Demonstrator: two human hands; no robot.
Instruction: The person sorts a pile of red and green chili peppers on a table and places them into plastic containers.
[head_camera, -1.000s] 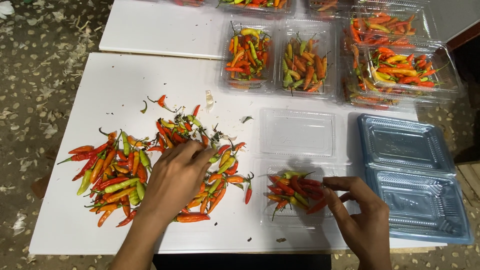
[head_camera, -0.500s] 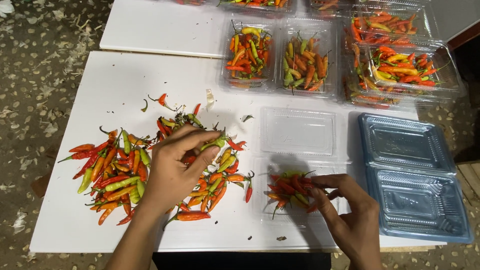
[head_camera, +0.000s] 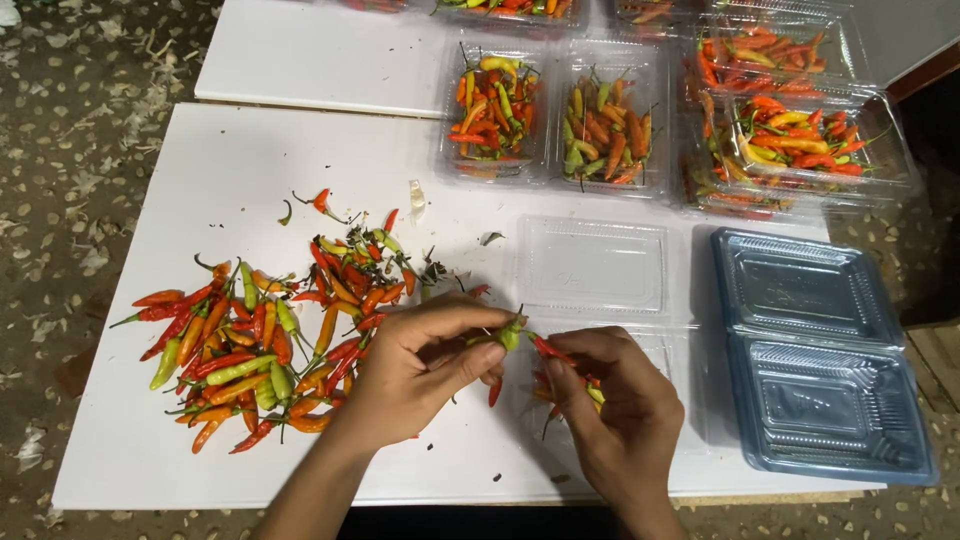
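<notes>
- Chillies (head_camera: 260, 350), red, orange and green, lie heaped at the frame's left on a white table (head_camera: 250, 170).
- Clear hinged tray (head_camera: 600, 300), lower centre, is being filled (sorting step, I judge).
- Left hand (head_camera: 410, 375) pinches a green chilli (head_camera: 512, 333); right hand (head_camera: 620, 405) grips a red chilli (head_camera: 548, 349).
- Next calls for a gentle drop into the tray.

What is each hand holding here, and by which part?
The left hand pinches a green chili by its lower end. The right hand grips a red chili at its lower end, fingertips closed.
</notes>
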